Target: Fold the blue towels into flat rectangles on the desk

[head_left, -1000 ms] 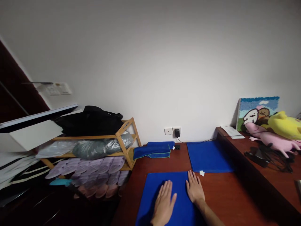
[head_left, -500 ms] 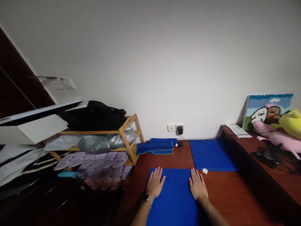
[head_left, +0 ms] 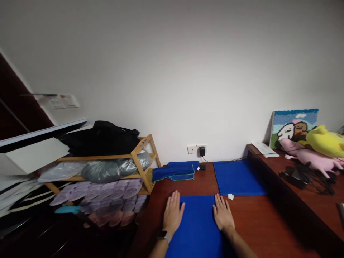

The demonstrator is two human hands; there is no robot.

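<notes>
A blue cloth (head_left: 197, 225) lies flat on the reddish-brown table (head_left: 258, 222). On its left edge rests my left hand (head_left: 172, 213), palm down with the fingers stretched out and the thumb apart; a watch is on that wrist. My right hand (head_left: 223, 214) lies over the cloth's right edge, its fingers extended and slightly spread. Behind and to the right is another flat blue cloth (head_left: 239, 178) with a white tag (head_left: 230, 196) at its front edge. Blue cloths with green edging (head_left: 174, 172) lie loosely at the table's back left.
A wooden rack (head_left: 150, 163) on the left holds a black bag (head_left: 103, 138), plastic-wrapped items and several slippers (head_left: 107, 190). A cable runs from the plug (head_left: 202, 151) to the raised right surface, where a pink plush (head_left: 309, 154), a yellow plush (head_left: 324, 141) and a picture (head_left: 295, 125) stand.
The view has shifted slightly to the right. My left hand has slid a little outward to the cloth's left edge, fingers still extended. My right hand stays at the right edge.
</notes>
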